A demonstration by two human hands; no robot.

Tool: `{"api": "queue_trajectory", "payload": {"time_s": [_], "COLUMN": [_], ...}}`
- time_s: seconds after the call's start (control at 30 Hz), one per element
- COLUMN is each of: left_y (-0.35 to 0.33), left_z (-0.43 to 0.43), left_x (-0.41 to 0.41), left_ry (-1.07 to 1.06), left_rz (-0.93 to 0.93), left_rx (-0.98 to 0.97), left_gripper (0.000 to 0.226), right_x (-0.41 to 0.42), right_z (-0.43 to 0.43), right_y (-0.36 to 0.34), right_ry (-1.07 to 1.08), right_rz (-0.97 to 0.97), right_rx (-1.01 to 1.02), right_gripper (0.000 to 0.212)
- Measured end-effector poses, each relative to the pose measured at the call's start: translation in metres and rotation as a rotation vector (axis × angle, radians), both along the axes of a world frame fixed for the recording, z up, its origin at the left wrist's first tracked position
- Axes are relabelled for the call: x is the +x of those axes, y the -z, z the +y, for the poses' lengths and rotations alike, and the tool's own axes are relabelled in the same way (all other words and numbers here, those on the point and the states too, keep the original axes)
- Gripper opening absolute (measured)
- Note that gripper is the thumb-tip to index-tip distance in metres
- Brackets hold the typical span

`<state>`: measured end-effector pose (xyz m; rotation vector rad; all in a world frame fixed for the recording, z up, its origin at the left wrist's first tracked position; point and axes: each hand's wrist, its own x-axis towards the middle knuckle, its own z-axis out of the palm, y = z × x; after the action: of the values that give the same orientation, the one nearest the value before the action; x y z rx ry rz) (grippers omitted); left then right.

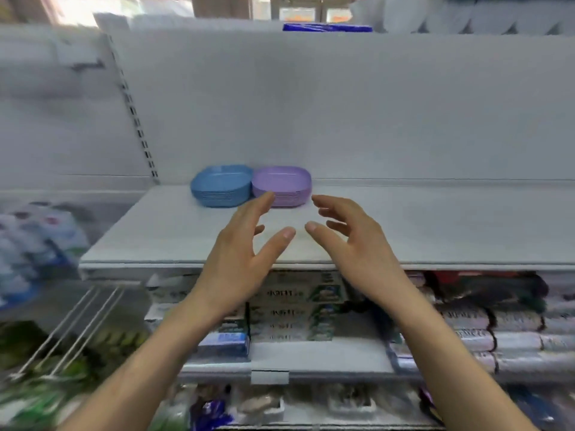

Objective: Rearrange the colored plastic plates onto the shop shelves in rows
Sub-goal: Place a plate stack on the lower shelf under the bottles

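A stack of blue plates (220, 185) and a stack of purple plates (281, 185) stand side by side, touching, at the back left of a white shelf (435, 225). My left hand (245, 241) hovers over the shelf in front of the purple stack, fingers spread, its fingertips just short of the stack's front edge. A little to the right, my right hand (345, 234) is also spread and holds nothing. The two hands face each other with a small gap between the thumbs.
The shelf below holds stacked boxed goods (292, 309) and wrapped packs (497, 325). A blue package (326, 27) lies on the top shelf. Bagged goods (34, 244) and wire hooks (74, 331) are on the left. The white shelf stretches bare to the right of the plates.
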<state>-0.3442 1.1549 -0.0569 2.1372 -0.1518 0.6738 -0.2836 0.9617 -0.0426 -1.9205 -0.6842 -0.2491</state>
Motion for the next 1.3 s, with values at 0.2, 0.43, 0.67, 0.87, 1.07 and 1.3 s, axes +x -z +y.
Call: {"api": "queue_trajectory", "payload": {"time_s": [0.2,0.43,0.67,0.87,1.07,1.3], "left_y": [0.003,-0.005,-0.006,-0.009,-0.009,-0.007], "left_z": [0.065,0.136,0.191,0.214,0.226,0.231], "left_x": [0.015,0.056,0.090,0.111,0.122,0.122], "left_ry": [-0.167,-0.246,-0.131,-0.007,0.069,0.092], "left_rz": [0.045,0.190,0.342,0.352,0.364,0.375], "left_rx": [0.026,0.206,0.265,0.260,0.238,0.199], "left_gripper": [0.071,0.079,0.078,0.074,0.079,0.083], "right_x": [0.028,0.047,0.067,0.083,0.095,0.100], "right_z": [0.056,0.122,0.170,0.185,0.196,0.200], "right_y": [0.001,-0.011,-0.001,0.002,0.001,0.005], "right_ry": [0.006,0.022,0.068,0.126,0.127,0.119], "right_rz": [-0.043,0.091,0.159,0.178,0.145,0.128], "right_rx": [-0.082,-0.228,-0.334,-0.322,-0.353,-0.363], "right_gripper": [0.048,0.018,0.014,0.022,0.054,0.050]}}
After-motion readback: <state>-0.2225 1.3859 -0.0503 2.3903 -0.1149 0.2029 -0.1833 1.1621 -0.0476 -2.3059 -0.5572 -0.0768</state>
